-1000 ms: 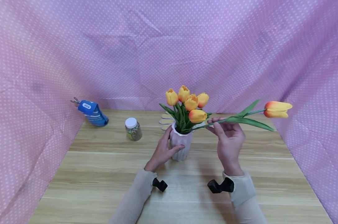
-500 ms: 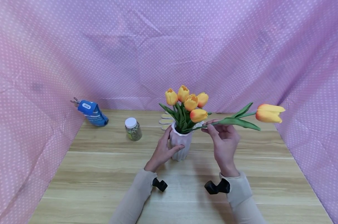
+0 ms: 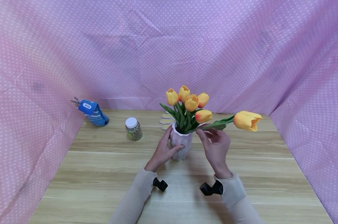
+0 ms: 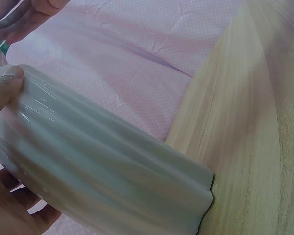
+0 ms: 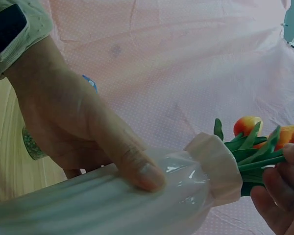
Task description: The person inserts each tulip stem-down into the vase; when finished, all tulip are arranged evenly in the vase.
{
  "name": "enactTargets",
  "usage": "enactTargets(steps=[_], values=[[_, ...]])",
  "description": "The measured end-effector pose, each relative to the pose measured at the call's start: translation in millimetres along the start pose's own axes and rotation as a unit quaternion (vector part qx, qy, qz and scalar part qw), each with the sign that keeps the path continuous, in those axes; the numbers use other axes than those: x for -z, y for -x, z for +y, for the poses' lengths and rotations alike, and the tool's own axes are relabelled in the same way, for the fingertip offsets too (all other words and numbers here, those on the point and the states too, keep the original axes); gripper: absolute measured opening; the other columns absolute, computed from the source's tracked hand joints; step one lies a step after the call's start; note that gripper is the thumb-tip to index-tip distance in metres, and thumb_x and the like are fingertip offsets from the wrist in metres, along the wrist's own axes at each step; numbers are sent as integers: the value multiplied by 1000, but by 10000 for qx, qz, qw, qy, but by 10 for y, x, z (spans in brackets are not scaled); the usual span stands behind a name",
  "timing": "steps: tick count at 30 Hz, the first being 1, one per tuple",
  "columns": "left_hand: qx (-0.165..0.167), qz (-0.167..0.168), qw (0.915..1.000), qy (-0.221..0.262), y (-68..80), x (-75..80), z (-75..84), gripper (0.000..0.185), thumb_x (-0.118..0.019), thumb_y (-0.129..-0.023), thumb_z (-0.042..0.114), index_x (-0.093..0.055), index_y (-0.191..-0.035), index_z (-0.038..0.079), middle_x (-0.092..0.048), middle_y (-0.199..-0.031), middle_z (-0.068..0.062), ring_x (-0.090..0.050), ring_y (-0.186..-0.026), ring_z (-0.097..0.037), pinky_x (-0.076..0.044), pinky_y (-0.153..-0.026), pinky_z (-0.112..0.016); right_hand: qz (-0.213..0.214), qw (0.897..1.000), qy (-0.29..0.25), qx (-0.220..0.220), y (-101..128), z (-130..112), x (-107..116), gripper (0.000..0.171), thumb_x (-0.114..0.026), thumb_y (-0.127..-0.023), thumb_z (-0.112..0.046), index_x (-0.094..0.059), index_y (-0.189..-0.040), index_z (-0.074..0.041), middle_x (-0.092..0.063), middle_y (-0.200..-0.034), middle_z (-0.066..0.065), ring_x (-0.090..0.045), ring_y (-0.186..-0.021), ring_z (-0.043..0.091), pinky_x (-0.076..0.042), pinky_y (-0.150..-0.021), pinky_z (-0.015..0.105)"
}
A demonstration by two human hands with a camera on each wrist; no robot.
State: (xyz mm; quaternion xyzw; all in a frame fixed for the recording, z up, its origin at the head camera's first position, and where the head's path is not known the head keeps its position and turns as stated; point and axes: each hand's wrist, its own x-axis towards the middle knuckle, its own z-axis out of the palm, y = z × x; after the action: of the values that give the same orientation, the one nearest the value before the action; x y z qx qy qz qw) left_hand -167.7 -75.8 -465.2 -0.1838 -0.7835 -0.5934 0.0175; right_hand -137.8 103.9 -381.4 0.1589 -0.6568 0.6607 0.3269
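Note:
A white ribbed vase stands on the wooden table with several orange-yellow tulips in it. My left hand grips the vase from its left side, thumb across the front; the left wrist view shows that thumb on the vase. My right hand pinches the green stem of a single tulip that lies nearly level, bloom out to the right, stem end at the vase mouth. In the right wrist view the right fingers hold the stem by the vase rim.
A blue pouch with a clip leans at the back left. A small jar with a white lid stands left of the vase. Flat pale wooden sticks lie behind the vase. Pink dotted cloth walls in the table's left, back and right sides.
My right hand has carried the single tulip leftward towards the vase, and its bloom now sits closer and lower. The left hand and vase have stayed put.

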Motion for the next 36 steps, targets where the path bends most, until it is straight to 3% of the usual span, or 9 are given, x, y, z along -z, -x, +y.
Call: enactTargets(steps=[4,10,14,17,24,30,36], values=[[-49,2,10000,23,-1,1,-3,85,-74,-84,37,-22,-151,35,-37,-155,2,-38,-143,-21,-30,-118,-53,-16,9988,473,109,34,39,-27,21,-72,-78,9,-65,-97,13,-71,-92,-15,-69,-84,-1,-57,-72,14],[-123,15,9999,29,-2,-4,-5,84,-74,-84,38,-23,-151,33,-37,-155,1,-38,-143,-23,-30,-118,-54,-266,9941,1027,225,64,49,-43,20,-74,-78,6,-66,-97,6,-71,-88,17,-66,-83,-6,-57,-72,13],[-57,11,10000,73,0,-4,4,85,-74,-83,40,-23,-151,33,-37,-156,1,-37,-144,-24,-29,-119,-55,-298,9927,1126,304,77,40,-24,24,-74,-77,7,-65,-99,6,-70,-86,23,-65,-83,-7,-57,-72,12],[83,14,9999,74,1,-2,12,85,-74,-83,43,-23,-150,35,-36,-156,3,-36,-144,-23,-28,-119,-56,-252,9933,1072,341,76,29,7,25,-74,-77,8,-65,-100,7,-70,-86,19,-65,-82,-5,-57,-72,13],[159,-13,9999,52,4,1,21,85,-74,-83,42,-23,-150,35,-36,-156,4,-36,-144,-23,-28,-119,-55,-26,9974,627,340,55,-35,104,24,-72,-75,14,-61,-97,13,-69,-90,-13,-66,-81,-2,-56,-73,13],[132,-12,9999,71,3,3,20,85,-74,-83,41,-23,-150,36,-36,-156,5,-36,-145,-22,-28,-119,-55,438,9965,249,661,33,-176,145,24,-72,-73,13,-58,-91,21,-69,-91,-11,-68,-78,0,-56,-72,13],[44,-1,10000,73,4,0,13,85,-75,-83,37,-23,-150,35,-38,-154,4,-37,-144,-21,-29,-118,-55,849,9846,304,1496,15,-308,111,32,-77,-77,-3,-58,-84,22,-70,-89,-6,-69,-76,2,-57,-72,14]])
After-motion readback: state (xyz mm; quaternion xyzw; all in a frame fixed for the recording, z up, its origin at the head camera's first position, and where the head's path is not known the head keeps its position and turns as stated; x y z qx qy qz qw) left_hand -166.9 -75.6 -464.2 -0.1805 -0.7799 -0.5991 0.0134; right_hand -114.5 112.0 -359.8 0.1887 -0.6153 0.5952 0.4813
